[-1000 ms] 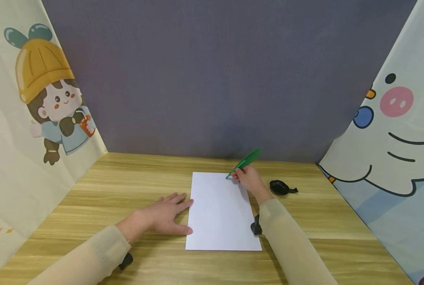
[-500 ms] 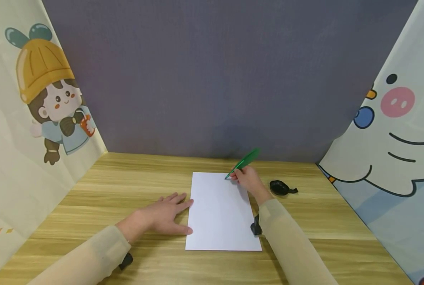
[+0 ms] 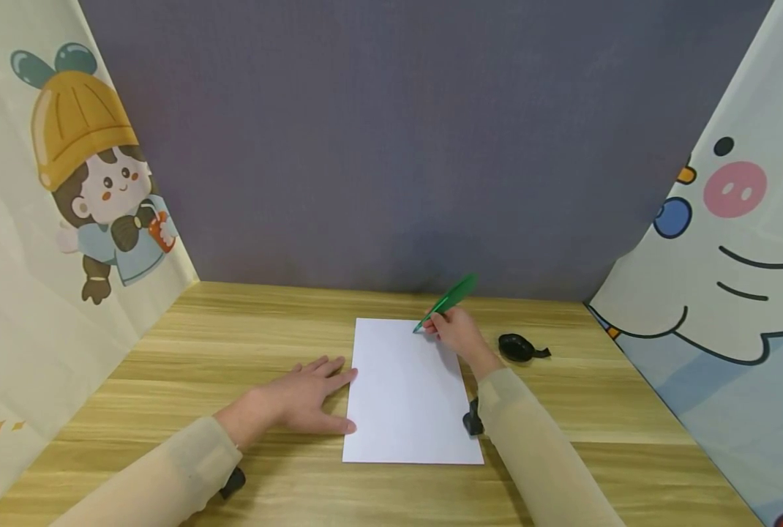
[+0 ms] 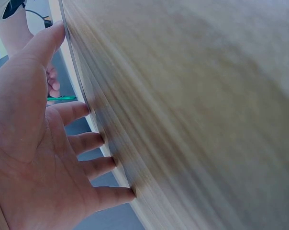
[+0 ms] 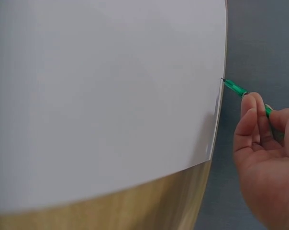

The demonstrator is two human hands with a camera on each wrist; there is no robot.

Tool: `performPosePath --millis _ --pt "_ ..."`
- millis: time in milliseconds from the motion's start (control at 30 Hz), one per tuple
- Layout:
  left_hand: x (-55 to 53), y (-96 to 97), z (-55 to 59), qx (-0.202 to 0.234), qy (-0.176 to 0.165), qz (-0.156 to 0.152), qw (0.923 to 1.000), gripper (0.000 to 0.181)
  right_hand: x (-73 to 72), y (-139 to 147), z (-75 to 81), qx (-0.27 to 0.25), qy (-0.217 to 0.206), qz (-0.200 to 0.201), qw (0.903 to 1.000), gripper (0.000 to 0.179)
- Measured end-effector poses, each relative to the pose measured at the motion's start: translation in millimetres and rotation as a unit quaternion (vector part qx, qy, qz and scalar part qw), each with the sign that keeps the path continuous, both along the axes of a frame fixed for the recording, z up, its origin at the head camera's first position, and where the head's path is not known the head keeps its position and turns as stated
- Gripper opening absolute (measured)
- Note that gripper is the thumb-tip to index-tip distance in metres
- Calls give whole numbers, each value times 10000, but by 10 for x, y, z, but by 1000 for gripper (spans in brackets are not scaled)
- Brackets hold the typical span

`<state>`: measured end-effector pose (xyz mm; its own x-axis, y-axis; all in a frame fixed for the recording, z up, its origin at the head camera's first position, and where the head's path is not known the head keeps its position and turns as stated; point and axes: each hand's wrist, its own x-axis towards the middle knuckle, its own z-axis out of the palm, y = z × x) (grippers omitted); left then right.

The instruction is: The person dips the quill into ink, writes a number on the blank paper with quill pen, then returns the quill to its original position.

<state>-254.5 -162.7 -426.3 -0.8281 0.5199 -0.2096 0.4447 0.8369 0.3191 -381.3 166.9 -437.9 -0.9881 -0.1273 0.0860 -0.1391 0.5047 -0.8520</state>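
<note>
A white sheet of paper (image 3: 405,395) lies on the wood-grain table in the head view. My right hand (image 3: 462,335) pinches a green feather-shaped pen (image 3: 454,294) above the paper's far right part. In the right wrist view the pen's dark tip (image 5: 223,79) is at the sheet, and whether it touches cannot be told. No mark shows on the paper. My left hand (image 3: 306,395) lies with fingers spread at the sheet's left edge, thumb and index fingertips on its border. The left wrist view shows those fingertips (image 4: 82,109) against the table.
A small black oval object with a short tail (image 3: 516,348) lies right of my right hand. A grey panel (image 3: 391,146) stands behind the table (image 3: 266,315). Printed cloths hang at the left (image 3: 9,351) and right (image 3: 714,329).
My right hand and the pen have shifted slightly left and a little nearer, the tip sliding along the upper part of the sheet. The left hand and the paper have stayed put.
</note>
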Motion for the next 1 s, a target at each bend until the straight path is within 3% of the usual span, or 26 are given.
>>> performPosePath --millis 1000 --pt "-4 2 6 6 29 -28 10000 101 46 -140 25 139 207 327 9992 32"
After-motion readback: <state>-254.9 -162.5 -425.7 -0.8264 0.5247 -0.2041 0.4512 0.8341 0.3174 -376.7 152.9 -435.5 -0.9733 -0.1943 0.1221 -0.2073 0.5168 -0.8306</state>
